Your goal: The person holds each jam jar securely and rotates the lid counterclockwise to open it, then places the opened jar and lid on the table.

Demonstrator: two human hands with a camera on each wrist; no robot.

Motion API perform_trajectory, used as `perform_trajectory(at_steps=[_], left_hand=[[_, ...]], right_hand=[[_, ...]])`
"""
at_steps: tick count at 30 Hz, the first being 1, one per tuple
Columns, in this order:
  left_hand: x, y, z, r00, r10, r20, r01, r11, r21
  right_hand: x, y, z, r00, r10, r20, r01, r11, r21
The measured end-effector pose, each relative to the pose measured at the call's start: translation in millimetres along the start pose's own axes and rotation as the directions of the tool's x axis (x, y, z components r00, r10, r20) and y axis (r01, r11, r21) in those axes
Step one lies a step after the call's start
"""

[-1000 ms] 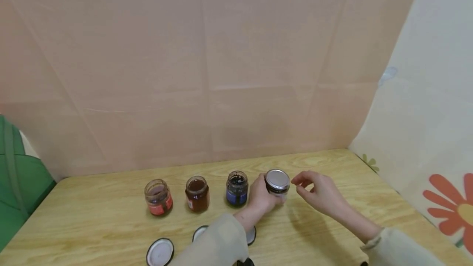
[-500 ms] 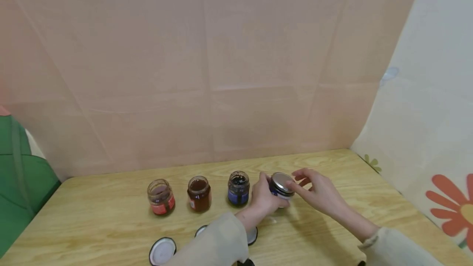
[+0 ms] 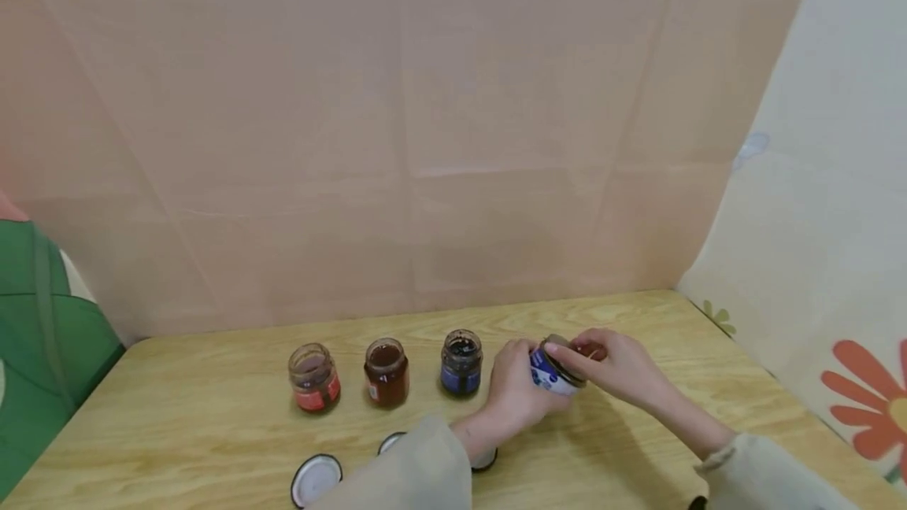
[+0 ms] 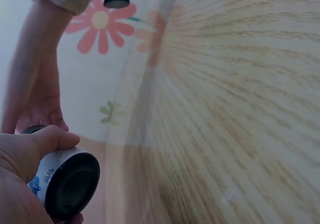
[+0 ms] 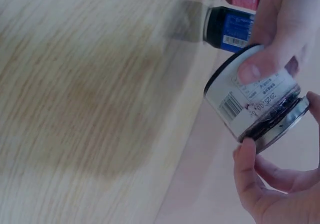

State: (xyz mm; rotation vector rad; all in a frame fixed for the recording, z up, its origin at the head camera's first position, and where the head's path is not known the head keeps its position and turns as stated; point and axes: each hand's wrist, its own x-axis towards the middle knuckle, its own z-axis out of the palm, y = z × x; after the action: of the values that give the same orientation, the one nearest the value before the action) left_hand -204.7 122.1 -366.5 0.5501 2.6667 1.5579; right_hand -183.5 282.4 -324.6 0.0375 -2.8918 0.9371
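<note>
My left hand [image 3: 513,390] grips a jar with a white and blue label [image 5: 252,97], its thumb laid along the side. The jar is raised over the table and tilted to the right, its dark base [image 4: 74,186] facing the left wrist view. On its mouth sits a silver metal lid [image 5: 283,126]. My right hand [image 3: 623,368] pinches the lid's rim between thumb and fingers, which hide part of it in the head view. A dark smear shows on the glass just below the lid in the right wrist view.
Left of my hands stand three uncovered jars in a row: one with a red label [image 3: 314,388], a reddish-brown one [image 3: 386,384] and a dark one with a blue label [image 3: 460,378]. Upturned lids [image 3: 316,481] lie nearer me, some partly under my left sleeve [image 3: 418,471].
The jar has moved right and tipped toward my right hand. My right hand, first apart from the jar, has come onto the lid and pinches it.
</note>
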Motion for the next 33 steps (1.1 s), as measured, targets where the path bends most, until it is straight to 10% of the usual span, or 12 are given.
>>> perform_trajectory(at_steps=[6,16,33], left_hand=[[-6.4,1.6,-2.1,0.998,0.033,-0.045,-0.026,0.989,0.148],[-10.6,7.1,-12.8,0.965,0.26,-0.043,-0.217,0.878,0.427],[-12.0,10.2,-20.0,0.977,0.21,-0.031,-0.189,0.929,0.319]], right_hand=[[-3.4,-3.9,-5.0,0.995,0.057,0.076,-0.061,0.997,0.045],[-8.1,-9.4,-8.9,0.983,0.12,0.141,-0.15,0.963,0.223],[-9.5,-15.1,-5.1,0.993,-0.005,0.116,-0.035,0.942,0.335]])
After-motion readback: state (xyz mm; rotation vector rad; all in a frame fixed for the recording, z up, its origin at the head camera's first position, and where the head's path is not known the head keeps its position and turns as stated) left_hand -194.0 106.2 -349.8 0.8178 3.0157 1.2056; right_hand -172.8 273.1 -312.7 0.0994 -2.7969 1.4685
